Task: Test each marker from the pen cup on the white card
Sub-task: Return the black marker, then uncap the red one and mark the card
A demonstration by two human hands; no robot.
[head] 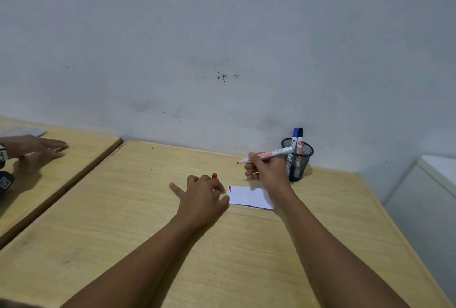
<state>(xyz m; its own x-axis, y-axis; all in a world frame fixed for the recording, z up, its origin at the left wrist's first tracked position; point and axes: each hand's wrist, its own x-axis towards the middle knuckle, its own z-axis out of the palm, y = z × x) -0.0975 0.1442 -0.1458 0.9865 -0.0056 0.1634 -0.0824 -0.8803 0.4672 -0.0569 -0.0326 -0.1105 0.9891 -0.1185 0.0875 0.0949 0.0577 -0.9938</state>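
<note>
Both forearms enter from the 6 o'clock edge and extend across the wooden desk (123, 246) toward the wall.

At 9 o'clock, on a second desk (81, 144), another person's hand (37, 146) rests flat. It takes no part in the task.

Left of centre, the left hand (201, 195) rests on the desk, fingers curled closed around a red cap (214, 175). The cap protrudes from the hand at 12 o'clock. The thumb lies at the left edge of the white card (249, 196), apparently touching it.

The white card lies flat between the two hands. Short red and dark strokes (230, 188) sit at its upper left corner.

At 1 o'clock from the card, the right hand (265, 169) is raised and closed around the red marker (267, 154). The barrel lies nearly level, with the uncapped tip pointing to 9 o'clock, clear of the card.

At 3 o'clock from the right hand, the mesh pen cup (304, 159) stands against the wall. It holds a blue marker (294, 136) and a black marker (300, 137), both upright and capped.

Step in hand, as judged: the red marker's stroke appears made. The next move calls for bringing tip and cap together, seating the cap, then returning the marker to the cup.
</note>
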